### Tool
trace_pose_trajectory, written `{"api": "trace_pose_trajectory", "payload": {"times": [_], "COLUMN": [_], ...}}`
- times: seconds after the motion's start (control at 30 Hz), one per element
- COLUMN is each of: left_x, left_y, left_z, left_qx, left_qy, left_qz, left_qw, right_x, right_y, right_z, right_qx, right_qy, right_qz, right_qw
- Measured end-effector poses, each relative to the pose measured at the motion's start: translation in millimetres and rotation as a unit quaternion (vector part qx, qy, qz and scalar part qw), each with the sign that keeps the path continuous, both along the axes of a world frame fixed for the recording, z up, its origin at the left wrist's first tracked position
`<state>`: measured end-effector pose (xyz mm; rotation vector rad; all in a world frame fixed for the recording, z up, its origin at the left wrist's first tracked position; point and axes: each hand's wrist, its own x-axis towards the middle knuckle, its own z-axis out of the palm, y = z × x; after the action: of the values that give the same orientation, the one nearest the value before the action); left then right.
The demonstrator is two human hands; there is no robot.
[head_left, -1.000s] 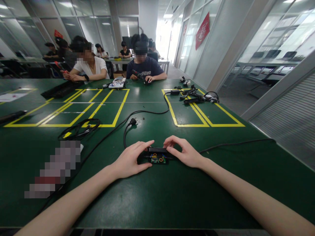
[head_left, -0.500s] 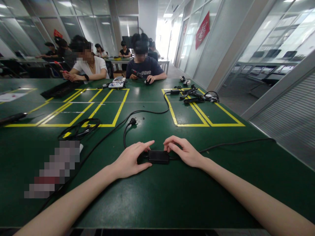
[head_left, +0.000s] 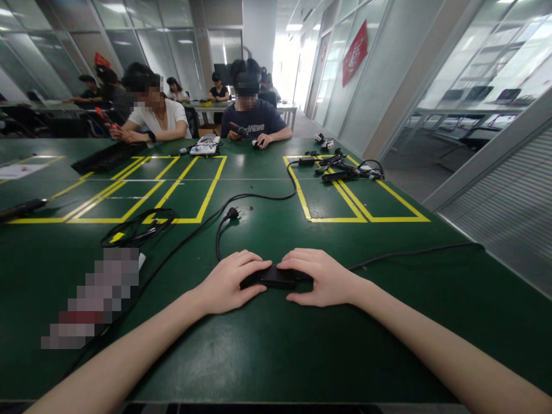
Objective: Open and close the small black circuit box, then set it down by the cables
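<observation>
A black power adapter (head_left: 279,277) lies flat on the green table between my hands. My left hand (head_left: 233,280) curls around its left end, index finger on the top and thumb at the near edge. From the other side, my right hand (head_left: 323,277) rests its index fingertip on the adapter's top; its thumb is spread apart, just short of the near edge. A black cord with a plug (head_left: 233,213) runs out behind my left hand. Past my right hand another black cable (head_left: 414,251) stretches to the table's right edge.
A coiled black cable (head_left: 138,228) and a blurred-out item (head_left: 92,299) lie to the left. Farther back are yellow tape outlines (head_left: 213,187), a pile of black cables (head_left: 338,168) and a black tray (head_left: 107,157). Two people sit across the green table (head_left: 276,356).
My right hand has opened from a curled pose and come down over the adapter's right end. My left index finger has lowered onto the adapter, which stays in place.
</observation>
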<state>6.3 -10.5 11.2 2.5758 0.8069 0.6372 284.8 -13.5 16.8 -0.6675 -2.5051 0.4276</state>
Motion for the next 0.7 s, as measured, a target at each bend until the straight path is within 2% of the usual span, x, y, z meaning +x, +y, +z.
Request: {"api": "trace_pose_trajectory", "payload": {"times": [0.17,0.3,0.7], "left_x": [4,8,14], "left_y": [0,-1,-6], "left_z": [5.0,7.3,5.1], "left_qx": [0.030,0.058,0.081], "left_qy": [0.042,0.036,0.015], "left_qz": [0.010,0.013,0.013], "left_qw": [0.999,0.998,0.996], "right_x": [-1,-3,-8], "right_y": [1,-1,-5], "right_z": [-2.9,-1.8,-2.8], "right_qx": [0.068,0.103,0.113], "right_qy": [-0.054,-0.096,-0.061], "right_qz": [-0.026,-0.046,-0.048], "right_qw": [0.996,0.989,0.991]}}
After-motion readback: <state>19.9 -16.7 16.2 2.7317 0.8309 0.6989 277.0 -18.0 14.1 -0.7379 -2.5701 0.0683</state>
